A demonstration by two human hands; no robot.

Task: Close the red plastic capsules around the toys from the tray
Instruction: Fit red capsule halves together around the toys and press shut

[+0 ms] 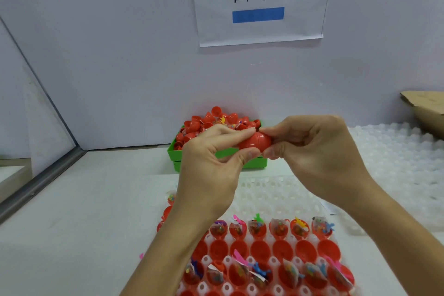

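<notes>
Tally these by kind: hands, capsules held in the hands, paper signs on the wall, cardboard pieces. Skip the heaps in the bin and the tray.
Hands: 2, the left hand and the right hand
Capsule pinched between both hands: 1
Paper sign: 1
Cardboard piece: 1
Total: 5

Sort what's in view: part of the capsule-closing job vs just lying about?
Job: red capsule pinched by left hand and right hand; white tray of toy-filled capsule halves; green bin of capsules.

Lying about: wall sign; cardboard; foam sheet.
</notes>
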